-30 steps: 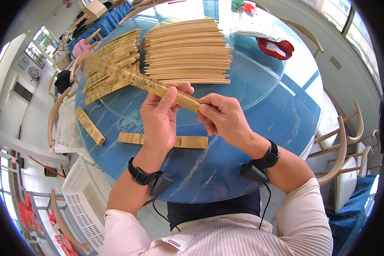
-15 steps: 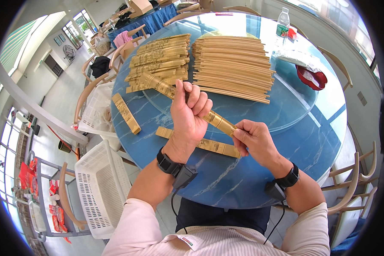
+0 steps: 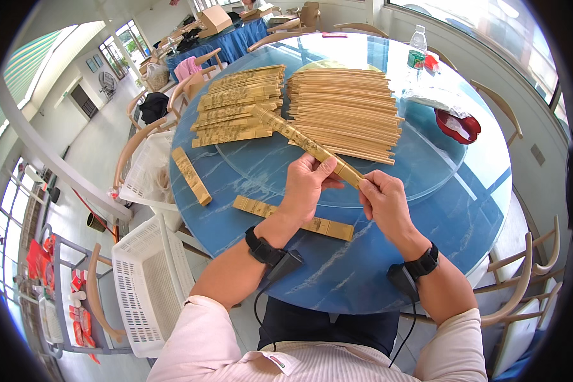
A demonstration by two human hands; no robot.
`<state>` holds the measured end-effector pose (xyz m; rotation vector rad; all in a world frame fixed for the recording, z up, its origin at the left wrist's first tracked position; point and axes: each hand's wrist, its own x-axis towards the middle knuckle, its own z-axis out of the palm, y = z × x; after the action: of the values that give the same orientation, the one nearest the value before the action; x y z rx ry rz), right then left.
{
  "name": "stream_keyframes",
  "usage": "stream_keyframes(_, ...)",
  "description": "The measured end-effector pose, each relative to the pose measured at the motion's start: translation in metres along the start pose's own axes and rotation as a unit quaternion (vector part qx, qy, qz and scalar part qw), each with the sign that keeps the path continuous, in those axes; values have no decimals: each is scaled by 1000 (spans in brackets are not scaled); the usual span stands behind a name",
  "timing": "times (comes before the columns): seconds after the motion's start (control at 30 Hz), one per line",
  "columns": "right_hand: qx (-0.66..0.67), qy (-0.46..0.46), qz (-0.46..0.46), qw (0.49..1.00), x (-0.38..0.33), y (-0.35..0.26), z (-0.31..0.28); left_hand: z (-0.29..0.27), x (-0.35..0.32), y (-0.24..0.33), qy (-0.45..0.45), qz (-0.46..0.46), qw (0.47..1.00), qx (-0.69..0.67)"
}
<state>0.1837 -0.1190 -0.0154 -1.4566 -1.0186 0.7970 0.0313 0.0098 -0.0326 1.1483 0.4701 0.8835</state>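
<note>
A long, narrow gold paper sleeve with dark printing slants over the table between my hands. My left hand pinches it near the middle, thumb on top. At its lower right end, my right hand grips it between thumb and fingers. Whether a stick is inside it cannot be seen. Beneath my wrists lies another gold sleeve, partly covered by my left arm. One more sleeve rests by the table's left edge. Beyond are a pile of gold sleeves and a broad stack of thin wooden sticks, like chopsticks.
The round blue marbled table carries a glass turntable. A water bottle, a white plastic bag and a red bowl stand at the far right. White plastic crates and wooden chairs surround it.
My left hand has slid down along the sleeve toward my right hand, going from a closed fist to a pinch. The sleeve's far end now reaches over the gap between both piles.
</note>
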Motion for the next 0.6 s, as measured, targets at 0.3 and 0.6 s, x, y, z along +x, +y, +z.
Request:
stream_keyframes(0.3,-35,-48,-24,998,2,-1,-3,-25,7,19,113,72,991,-5)
stream_keyframes(0.6,-62,-46,-77,994,-6,-9,-10,-79,76,122,164,167,971,40)
